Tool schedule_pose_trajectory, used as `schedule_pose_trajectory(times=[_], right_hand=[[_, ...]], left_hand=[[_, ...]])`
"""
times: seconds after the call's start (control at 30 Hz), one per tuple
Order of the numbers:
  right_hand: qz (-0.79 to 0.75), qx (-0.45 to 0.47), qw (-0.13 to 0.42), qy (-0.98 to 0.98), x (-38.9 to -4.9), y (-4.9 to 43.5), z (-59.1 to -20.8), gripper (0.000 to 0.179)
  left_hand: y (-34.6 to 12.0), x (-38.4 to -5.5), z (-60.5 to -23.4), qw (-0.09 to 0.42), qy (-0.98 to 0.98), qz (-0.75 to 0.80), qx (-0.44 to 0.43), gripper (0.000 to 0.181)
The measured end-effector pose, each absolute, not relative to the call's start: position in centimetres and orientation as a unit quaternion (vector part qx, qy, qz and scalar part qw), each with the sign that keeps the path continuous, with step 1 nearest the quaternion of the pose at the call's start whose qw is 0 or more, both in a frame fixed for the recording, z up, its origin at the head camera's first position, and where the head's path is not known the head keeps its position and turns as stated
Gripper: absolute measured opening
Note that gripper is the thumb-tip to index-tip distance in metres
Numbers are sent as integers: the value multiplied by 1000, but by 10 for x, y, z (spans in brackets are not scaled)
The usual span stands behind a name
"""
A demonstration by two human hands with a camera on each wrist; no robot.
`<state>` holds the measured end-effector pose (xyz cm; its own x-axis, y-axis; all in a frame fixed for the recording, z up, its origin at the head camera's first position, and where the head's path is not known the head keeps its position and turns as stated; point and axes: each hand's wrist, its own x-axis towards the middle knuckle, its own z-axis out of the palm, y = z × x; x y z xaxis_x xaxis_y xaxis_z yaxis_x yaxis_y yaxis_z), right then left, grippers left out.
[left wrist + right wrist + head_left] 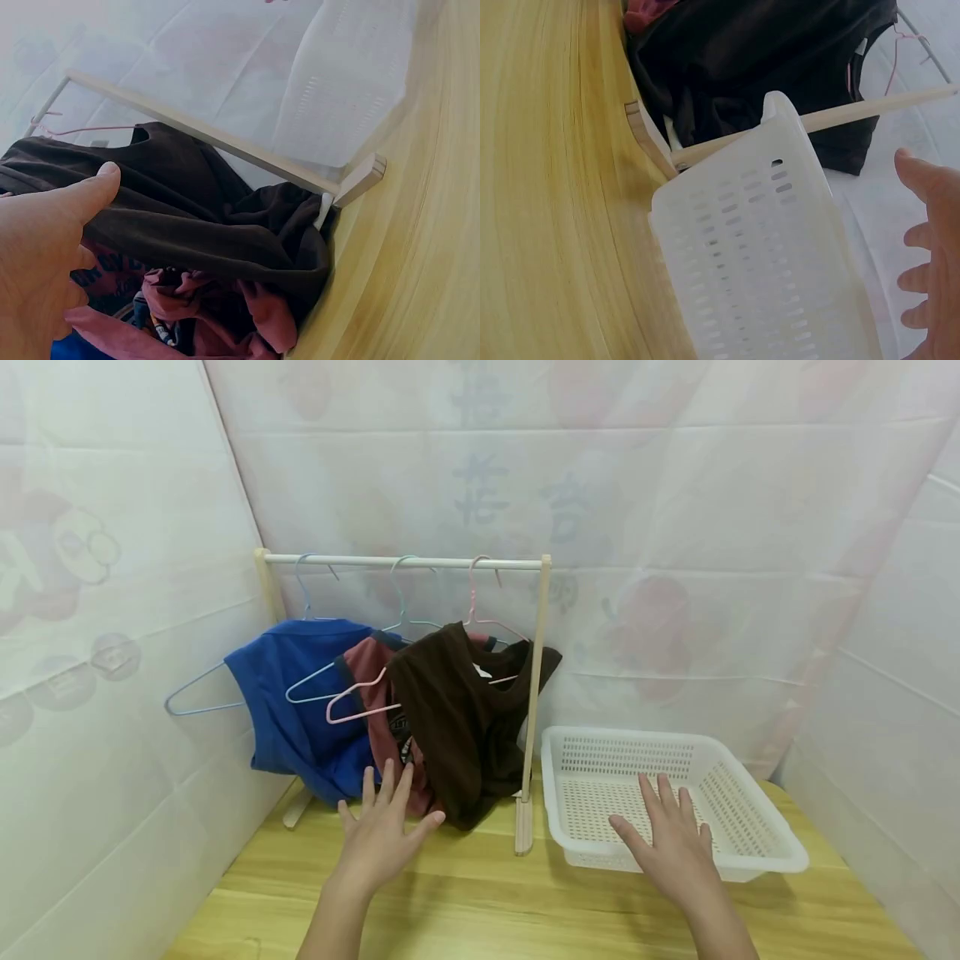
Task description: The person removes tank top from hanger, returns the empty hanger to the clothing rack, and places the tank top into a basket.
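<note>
In the head view my left hand (382, 839) is spread in front of the hanging clothes and holds nothing. My right hand (671, 843), fingers also spread, hovers over the near side of a white plastic basket (750, 802). A small rack (405, 562) carries three garments: a blue top (300, 685) on a blue hanger (202, 681), a reddish-pink top (375, 693) on a mint hanger (307, 685), and a dark brown top (442, 718) on a pink hanger (360, 697). Each top hangs lopsided, one hanger arm sticking out bare. The brown top partly covers the pink one.
A wood-grain table (480, 902) lies under everything. The rack's right wooden foot (523, 827) stands just left of the basket. Pale printed sheets (675, 527) enclose the back and both sides.
</note>
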<state>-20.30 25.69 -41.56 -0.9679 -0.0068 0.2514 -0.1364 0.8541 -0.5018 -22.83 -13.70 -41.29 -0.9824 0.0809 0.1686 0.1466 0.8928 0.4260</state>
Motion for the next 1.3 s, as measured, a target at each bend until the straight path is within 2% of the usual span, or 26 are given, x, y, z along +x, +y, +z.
schedule_pose_trajectory(times=[0.17, 0.33, 0.47, 0.6, 0.73, 0.93, 1.1, 1.3], right_hand=[[263, 42, 113, -957, -203, 256, -417, 85], [273, 51, 114, -954, -204, 254, -417, 84], [279, 56, 111, -952, -206, 249, -418, 84], [278, 63, 115, -952, -207, 243, -418, 85], [285, 74, 117, -949, -208, 234, -418, 85], [282, 86, 114, -949, -210, 219, -423, 87], [273, 111, 123, -948, -216, 210, -433, 84], [275, 136, 142, -941, -222, 193, -440, 73]], left_hand=[[-134, -224, -412, 79, -970, -221, -63, 98], [-126, -218, -400, 116, -959, -243, -94, 94], [-119, -215, -367, 158, -943, -265, -124, 78], [-112, -221, -310, 203, -917, -294, -176, 55], [-108, -238, -247, 208, -896, -320, -226, 47], [-105, -280, -180, 189, -920, -289, -185, 50], [-106, -316, -161, 188, -939, -242, -157, 50], [-104, -346, -164, 164, -957, -203, -125, 50]])
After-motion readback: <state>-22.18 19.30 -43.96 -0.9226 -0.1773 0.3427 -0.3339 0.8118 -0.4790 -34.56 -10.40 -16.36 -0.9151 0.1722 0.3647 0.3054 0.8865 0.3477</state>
